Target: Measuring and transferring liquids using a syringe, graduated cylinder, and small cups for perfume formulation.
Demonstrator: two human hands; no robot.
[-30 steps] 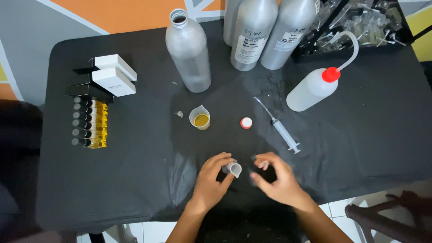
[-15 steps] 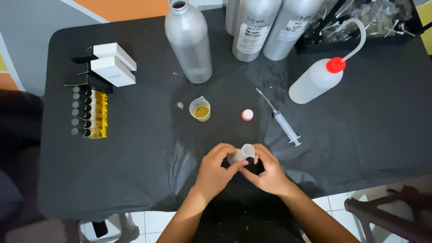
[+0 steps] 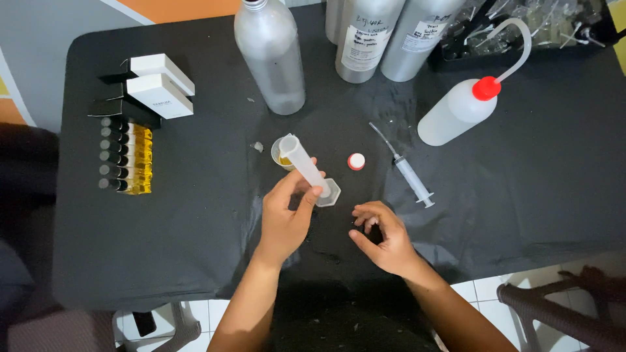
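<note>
My left hand (image 3: 285, 218) pinches the plastic measuring cylinder (image 3: 305, 166), tilted, mouth over the small beaker (image 3: 282, 154) up-left. My right hand (image 3: 385, 238) hovers loosely curled, holding nothing, farther off.

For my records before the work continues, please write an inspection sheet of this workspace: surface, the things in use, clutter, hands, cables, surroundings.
Surface: black cloth-covered table, with small specks and creases.
Things in use: clear plastic measuring cylinder, tilted with its mouth over a small beaker of yellow liquid.
Clutter: three aluminium bottles, wash bottle with red cap, syringe, small red-and-white cap, row of yellow vials, two white boxes, tray of clear small parts.
Hands: left hand has its grip on the cylinder; right hand empty, fingers curled, over the cloth.
Cables: nothing seen.
Surroundings: tiled floor, dark chair part, orange and grey wall.
</note>
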